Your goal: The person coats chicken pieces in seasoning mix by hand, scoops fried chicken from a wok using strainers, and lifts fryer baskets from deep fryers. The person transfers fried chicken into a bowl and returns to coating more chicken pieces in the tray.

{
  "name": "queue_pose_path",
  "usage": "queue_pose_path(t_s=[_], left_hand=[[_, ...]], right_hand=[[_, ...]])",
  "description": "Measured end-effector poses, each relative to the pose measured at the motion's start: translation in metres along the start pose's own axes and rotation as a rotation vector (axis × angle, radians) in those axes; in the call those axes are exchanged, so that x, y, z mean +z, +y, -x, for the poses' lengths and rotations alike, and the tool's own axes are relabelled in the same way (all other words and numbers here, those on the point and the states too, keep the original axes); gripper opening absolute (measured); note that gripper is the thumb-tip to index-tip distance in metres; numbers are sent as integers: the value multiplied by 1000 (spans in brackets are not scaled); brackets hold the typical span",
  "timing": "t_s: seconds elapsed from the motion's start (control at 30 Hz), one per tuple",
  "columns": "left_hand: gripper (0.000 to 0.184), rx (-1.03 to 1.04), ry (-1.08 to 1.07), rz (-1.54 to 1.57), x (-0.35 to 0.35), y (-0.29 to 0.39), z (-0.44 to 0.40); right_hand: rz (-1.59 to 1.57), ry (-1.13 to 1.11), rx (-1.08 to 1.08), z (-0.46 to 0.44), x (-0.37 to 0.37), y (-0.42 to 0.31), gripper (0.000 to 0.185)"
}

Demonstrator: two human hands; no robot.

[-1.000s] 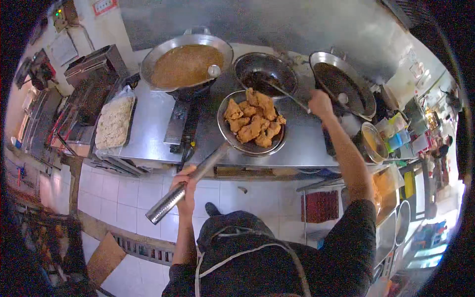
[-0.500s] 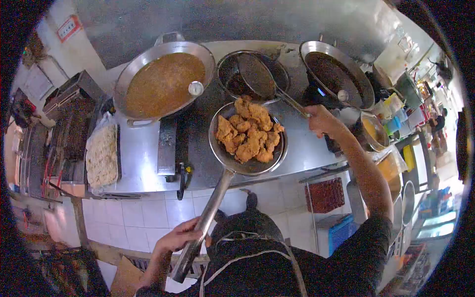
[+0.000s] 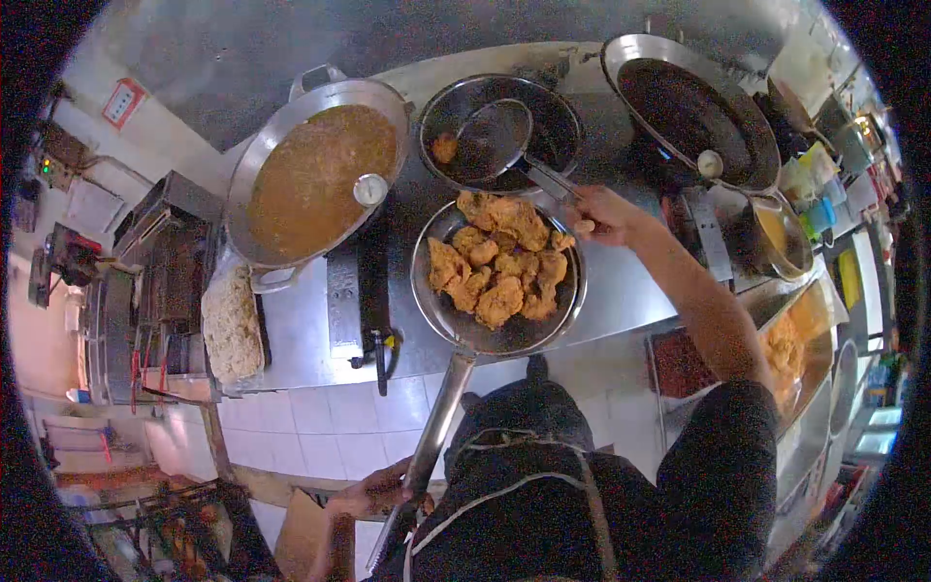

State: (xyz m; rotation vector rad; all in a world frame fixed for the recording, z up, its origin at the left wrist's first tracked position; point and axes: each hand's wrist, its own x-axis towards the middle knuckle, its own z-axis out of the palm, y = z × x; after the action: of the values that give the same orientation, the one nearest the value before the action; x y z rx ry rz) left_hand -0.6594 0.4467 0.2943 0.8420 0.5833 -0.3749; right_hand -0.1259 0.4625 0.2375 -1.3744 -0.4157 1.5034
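Observation:
My left hand (image 3: 373, 492) grips the long metal handle of a round strainer (image 3: 441, 325) heaped with fried chicken pieces (image 3: 499, 257). My right hand (image 3: 609, 215) is closed on the handle of a smaller mesh skimmer (image 3: 495, 136), whose head lies over a dark round pan (image 3: 567, 107) behind the chicken. One small fried piece (image 3: 444, 147) shows at the left inside that pan, beside the skimmer's rim. The strainer is at the front edge of the steel counter (image 3: 621, 281).
A wide pan of bubbling brown oil (image 3: 325, 184) with a dial thermometer stands at the left; another of dark oil (image 3: 684, 116) is at the right. A bagged pale tray (image 3: 233, 325) lies far left. Containers and a bowl (image 3: 781, 238) crowd the right end.
The skimmer has turned from edge-on to face-on over the dark pan, and a fried piece now shows there. My left hand and the strainer handle's end have moved lower in view.

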Motion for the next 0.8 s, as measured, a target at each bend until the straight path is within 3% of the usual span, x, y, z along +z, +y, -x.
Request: queue_pose_path(t_s=[0.07, 0.1, 0.13, 0.23, 0.33, 0.4, 0.47, 0.57, 0.67, 0.8], left_hand=[[62, -10, 17, -37, -10, -13, 1], [63, -24, 14, -67, -8, -11, -1], [63, -24, 12, -69, -3, -7, -1], [64, 45, 70, -10, 8, 4, 4], [64, 31, 138, -74, 12, -4, 6], [64, -20, 294, -67, 28, 11, 12], [65, 37, 256, -98, 19, 9, 8], [66, 77, 154, -131, 15, 0, 10], [65, 26, 207, -129, 10, -5, 6], [63, 118, 134, -220, -7, -23, 2]], right_hand=[[65, -109, -149, -19, -2, 8, 4], [-158, 49, -47, -1, 31, -8, 7], [-158, 51, -49, -13, 24, -1, 7], [260, -58, -262, -39, 37, -3, 6], [116, 147, -173, -24, 69, -5, 3], [-418, 63, -61, -51, 72, 5, 2], [-394, -100, -110, -53, 70, 3, 4], [-469, -57, -19, -47, 71, 1, 16], [-427, -38, -88, -30, 76, 3, 18], [-531, -54, -70, -36, 60, 18, 17]])
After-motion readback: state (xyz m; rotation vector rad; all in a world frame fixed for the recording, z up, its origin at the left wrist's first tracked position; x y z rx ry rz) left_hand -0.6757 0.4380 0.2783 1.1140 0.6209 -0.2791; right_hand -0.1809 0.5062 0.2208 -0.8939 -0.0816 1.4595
